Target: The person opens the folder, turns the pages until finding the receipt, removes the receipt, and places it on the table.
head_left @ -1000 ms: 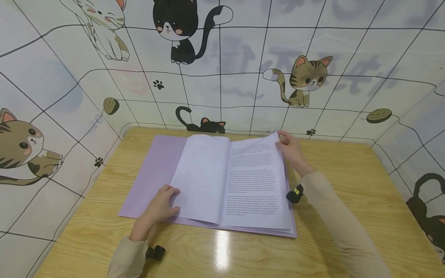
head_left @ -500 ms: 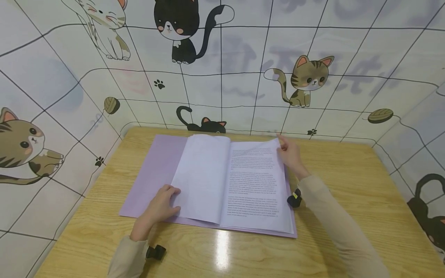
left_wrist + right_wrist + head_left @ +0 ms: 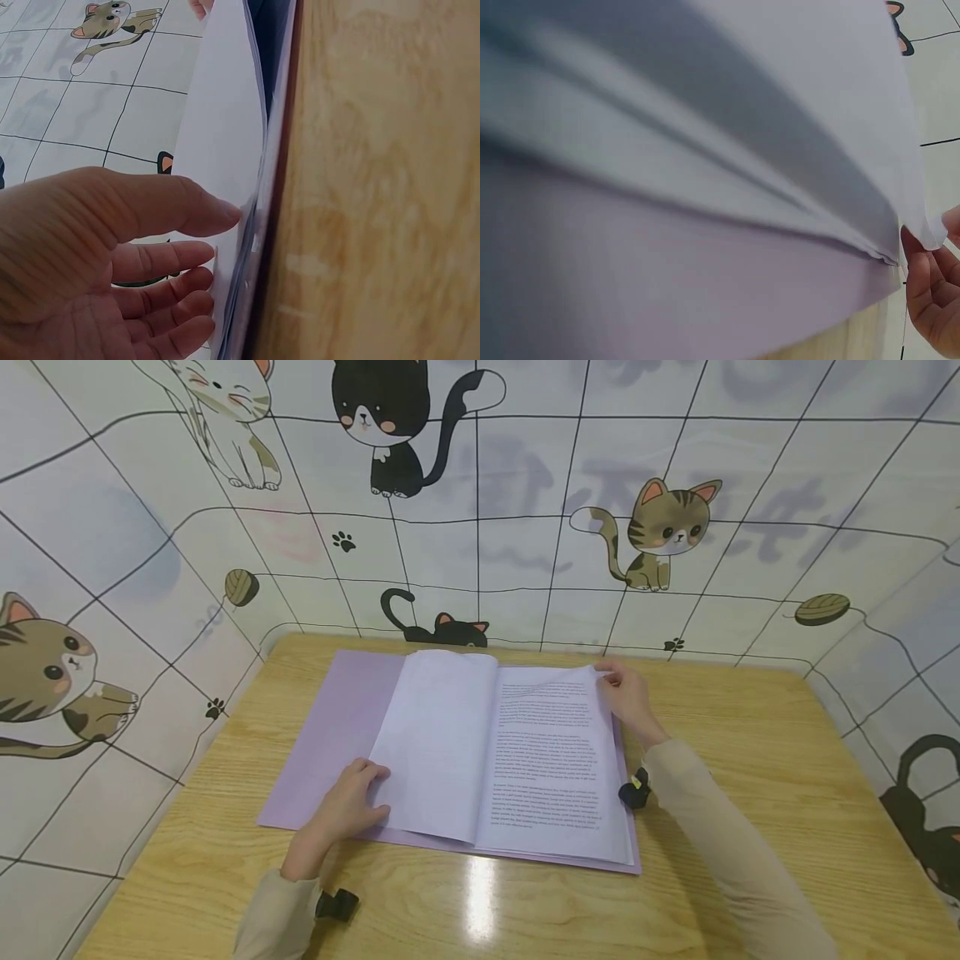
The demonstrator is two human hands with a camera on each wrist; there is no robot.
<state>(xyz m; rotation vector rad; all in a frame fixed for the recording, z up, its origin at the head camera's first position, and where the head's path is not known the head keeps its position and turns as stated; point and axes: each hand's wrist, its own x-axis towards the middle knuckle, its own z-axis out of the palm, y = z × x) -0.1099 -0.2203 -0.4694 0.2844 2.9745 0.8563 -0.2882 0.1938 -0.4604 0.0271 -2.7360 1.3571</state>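
A bound set of printed sheets with a purple cover (image 3: 337,718) lies spread on the wooden table. Its left page (image 3: 442,735) looks blank, while lines of small text cover the right page (image 3: 547,752). At the far right corner, my right hand (image 3: 628,693) pinches the page between thumb and fingers. The right wrist view shows that corner bent up at the fingertips of the right hand (image 3: 936,289), with other sheets (image 3: 727,180) beneath it. My left hand (image 3: 348,802) rests at the left page's near left edge. Its fingers lie loosely extended in the left wrist view.
The wooden table (image 3: 750,760) surrounds the papers. Behind and beside it stand walls with a cat-printed grid covering (image 3: 517,552). Each wrist wears a small black camera (image 3: 337,905) below the beige sleeve (image 3: 273,914).
My right hand has come slightly nearer and lower with the page corner, which was lifted higher a second ago. My left hand stays in place.
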